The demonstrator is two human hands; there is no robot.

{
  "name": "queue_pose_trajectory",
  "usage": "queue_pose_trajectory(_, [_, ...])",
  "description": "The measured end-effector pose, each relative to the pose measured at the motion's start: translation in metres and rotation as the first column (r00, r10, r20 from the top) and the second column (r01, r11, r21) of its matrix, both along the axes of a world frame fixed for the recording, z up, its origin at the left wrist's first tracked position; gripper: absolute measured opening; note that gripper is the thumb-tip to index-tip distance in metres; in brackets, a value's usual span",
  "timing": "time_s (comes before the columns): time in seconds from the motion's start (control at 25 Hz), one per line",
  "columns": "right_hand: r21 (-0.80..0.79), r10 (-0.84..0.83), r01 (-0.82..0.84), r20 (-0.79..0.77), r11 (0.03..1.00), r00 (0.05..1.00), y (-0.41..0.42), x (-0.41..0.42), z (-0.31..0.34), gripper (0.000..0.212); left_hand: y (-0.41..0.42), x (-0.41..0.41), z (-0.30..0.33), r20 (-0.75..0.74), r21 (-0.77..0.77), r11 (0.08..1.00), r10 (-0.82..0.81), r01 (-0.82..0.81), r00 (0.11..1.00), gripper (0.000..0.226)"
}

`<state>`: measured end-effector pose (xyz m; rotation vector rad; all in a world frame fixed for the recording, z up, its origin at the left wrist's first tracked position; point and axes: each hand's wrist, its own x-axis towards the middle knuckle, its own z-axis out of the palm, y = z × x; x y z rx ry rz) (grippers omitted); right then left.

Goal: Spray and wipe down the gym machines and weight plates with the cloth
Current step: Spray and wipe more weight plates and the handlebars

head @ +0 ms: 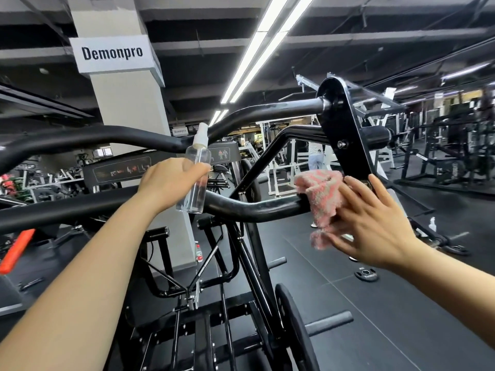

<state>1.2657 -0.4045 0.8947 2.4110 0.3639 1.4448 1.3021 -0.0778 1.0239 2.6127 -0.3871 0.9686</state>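
Observation:
My left hand (171,180) grips a clear spray bottle (197,172) with a white nozzle, held upright in front of the black machine's upper bar. My right hand (375,223) presses a pink and white cloth (322,199) with straight, spread fingers against the end of the lower black handle bar (254,210), just below the black pivot plate (342,124). Part of the cloth hangs below the bar. A black weight plate (292,325) sits on the machine's lower peg.
A grey pillar (126,103) with a sign stands behind the machine. A small weight plate (367,274) and a bottle (198,253) lie on the dark floor. Other machines fill the room to the right and left; a person (317,153) stands far back.

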Motion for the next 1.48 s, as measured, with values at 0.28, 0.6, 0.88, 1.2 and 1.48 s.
queue_pose_trajectory(0.28, [0.28,0.418,-0.344,-0.272,0.896,0.867,0.082,-0.002,0.05,0.051,-0.002,0.004,0.0,0.01,-0.003,1.0,-0.003,0.003,1.0,0.093])
queue_pose_trajectory(0.6, [0.151,0.328,-0.296,-0.277,0.943,0.903,0.154,0.031,0.054,0.055,-0.006,-0.001,0.0,0.001,-0.004,0.999,0.036,-0.036,0.999,0.073])
queue_pose_trajectory(0.88, [-0.135,0.395,-0.374,0.209,0.918,0.895,0.118,0.051,0.018,0.045,-0.002,-0.007,-0.001,-0.027,-0.033,0.999,-0.015,0.014,1.0,0.066])
queue_pose_trajectory(1.2, [-0.244,0.459,-0.401,0.267,0.883,0.848,0.06,0.057,0.002,0.04,0.0,-0.007,-0.001,-0.02,0.015,1.0,-0.012,0.012,1.0,0.059])
queue_pose_trajectory(1.48, [-0.17,0.392,-0.353,0.363,0.92,0.846,0.015,0.054,-0.01,0.024,0.001,-0.004,-0.001,0.022,0.024,1.0,-0.017,0.017,1.0,0.064])
